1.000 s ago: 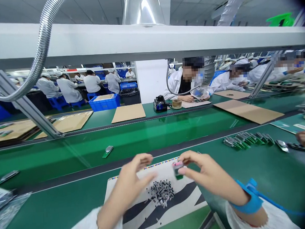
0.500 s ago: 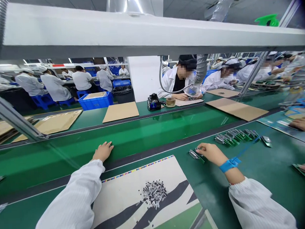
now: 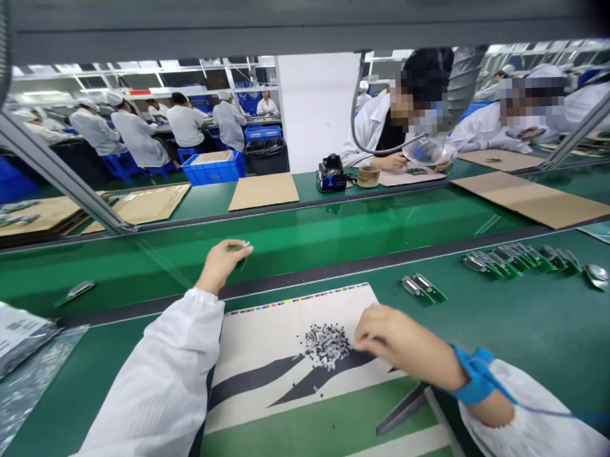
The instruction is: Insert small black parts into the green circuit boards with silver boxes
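Note:
My left hand (image 3: 225, 263) is over the green conveyor belt, thumb and fingers closed on a small circuit board (image 3: 245, 244); only a silvery bit and a green edge of it show. Blurred by motion, my right hand (image 3: 389, 335) is at the right side of a pile of small black and clear parts (image 3: 326, 344). Its fingers look curled, but what lies between them cannot be made out. The pile rests on a printed cardboard sheet (image 3: 259, 337). Two green circuit boards with silvery components (image 3: 423, 288) lie side by side beyond my right hand.
A row of several circuit boards (image 3: 523, 257) lies at the right, with a single board (image 3: 597, 276) at its end. Another board (image 3: 77, 291) is on the belt at left. Plastic bags (image 3: 19, 352) lie left. A metal bar (image 3: 401, 412) crosses the sheet's front. A co-worker (image 3: 406, 118) sits opposite.
My right hand has let go of a board beside another and moved left to the pile. My left hand, earlier resting on the belt, now grips a board. The view has tilted down.

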{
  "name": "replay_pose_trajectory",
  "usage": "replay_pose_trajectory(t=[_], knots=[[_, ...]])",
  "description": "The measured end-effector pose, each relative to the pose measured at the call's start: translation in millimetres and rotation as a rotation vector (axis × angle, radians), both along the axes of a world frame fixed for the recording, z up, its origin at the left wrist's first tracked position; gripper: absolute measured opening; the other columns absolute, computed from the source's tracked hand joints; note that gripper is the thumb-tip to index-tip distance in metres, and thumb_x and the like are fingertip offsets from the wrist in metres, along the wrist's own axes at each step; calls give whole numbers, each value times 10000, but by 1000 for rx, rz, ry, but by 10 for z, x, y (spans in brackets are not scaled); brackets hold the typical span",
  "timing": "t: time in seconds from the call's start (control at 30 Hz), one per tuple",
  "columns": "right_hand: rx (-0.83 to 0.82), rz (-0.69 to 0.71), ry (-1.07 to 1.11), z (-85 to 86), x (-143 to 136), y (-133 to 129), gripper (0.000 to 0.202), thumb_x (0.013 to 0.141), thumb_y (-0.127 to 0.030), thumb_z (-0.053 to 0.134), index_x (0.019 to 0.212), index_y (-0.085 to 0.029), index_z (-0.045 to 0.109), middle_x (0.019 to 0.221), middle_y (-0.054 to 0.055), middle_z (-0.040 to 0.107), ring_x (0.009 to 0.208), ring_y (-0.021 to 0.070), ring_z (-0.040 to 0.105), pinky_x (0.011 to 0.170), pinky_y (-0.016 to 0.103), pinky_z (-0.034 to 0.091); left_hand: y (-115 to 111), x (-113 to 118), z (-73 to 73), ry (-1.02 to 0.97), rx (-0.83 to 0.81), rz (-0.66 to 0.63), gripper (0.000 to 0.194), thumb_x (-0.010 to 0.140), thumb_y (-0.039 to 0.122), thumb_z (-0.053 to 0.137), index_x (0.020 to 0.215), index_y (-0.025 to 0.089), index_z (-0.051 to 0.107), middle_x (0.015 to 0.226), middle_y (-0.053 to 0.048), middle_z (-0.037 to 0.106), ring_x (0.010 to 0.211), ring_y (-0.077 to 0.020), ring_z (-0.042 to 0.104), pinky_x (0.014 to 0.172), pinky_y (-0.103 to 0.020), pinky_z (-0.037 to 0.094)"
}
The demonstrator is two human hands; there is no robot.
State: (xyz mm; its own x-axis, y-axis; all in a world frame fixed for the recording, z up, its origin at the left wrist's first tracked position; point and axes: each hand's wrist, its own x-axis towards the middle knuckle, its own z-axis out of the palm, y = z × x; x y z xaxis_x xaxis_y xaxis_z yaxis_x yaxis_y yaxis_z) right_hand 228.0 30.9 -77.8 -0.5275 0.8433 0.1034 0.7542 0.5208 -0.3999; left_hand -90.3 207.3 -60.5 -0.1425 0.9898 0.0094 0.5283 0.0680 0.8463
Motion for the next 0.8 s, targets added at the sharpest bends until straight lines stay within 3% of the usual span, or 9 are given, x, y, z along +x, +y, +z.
replay_pose_trajectory(t=[0.07,0.13,0.23,0.33,0.47,0.6,0.8], knots=[[-13,165,-14,-66,-341,-108,99,851,-198,636,760,-209,674,775,-3,671,794,160,602,742,270,464,-222,132,90,-164,2,-45,241,851,294,643,1028,140,588,975,-45,666,850,-179,650,724,-342,530],[-9,241,-42,-167,-575,-161,64,834,-230,670,777,-203,681,798,1,670,794,170,595,731,290,453,-468,274,160,-317,-24,-99,301,790,317,706,999,157,559,869,-20,677,785,-164,664,609,-257,494],[23,246,-99,-326,-753,-173,153,777,-322,739,780,-180,683,822,23,669,815,204,587,711,325,438,-811,457,214,-504,-89,-171,413,648,380,806,898,178,546,756,5,674,703,-152,674,511,-195,416],[80,196,-146,-461,-825,-200,199,760,-327,755,711,-158,663,767,39,654,789,213,578,686,330,425,-1039,570,224,-638,-146,-226,476,561,419,846,858,174,567,742,1,676,677,-153,673,532,-213,437],[197,81,-169,-627,-880,-342,149,767,-182,739,679,-154,621,718,43,621,739,220,556,665,341,413,-1148,608,225,-737,-181,-268,449,555,403,860,819,163,588,768,-7,682,687,-147,671,610,-247,478],[321,-28,-141,-797,-917,-522,174,803,-43,604,683,-164,570,719,53,570,706,232,518,670,367,404,-1175,593,225,-773,-194,-290,402,605,365,847,846,167,594,779,-6,687,707,-147,672,626,-250,471],[440,-85,-61,-943,-948,-639,240,800,22,385,772,-155,545,780,108,559,738,267,497,723,437,411,-1212,625,201,-764,-211,-344,437,608,390,838,881,166,581,782,-11,681,709,-158,675,651,-273,476]])
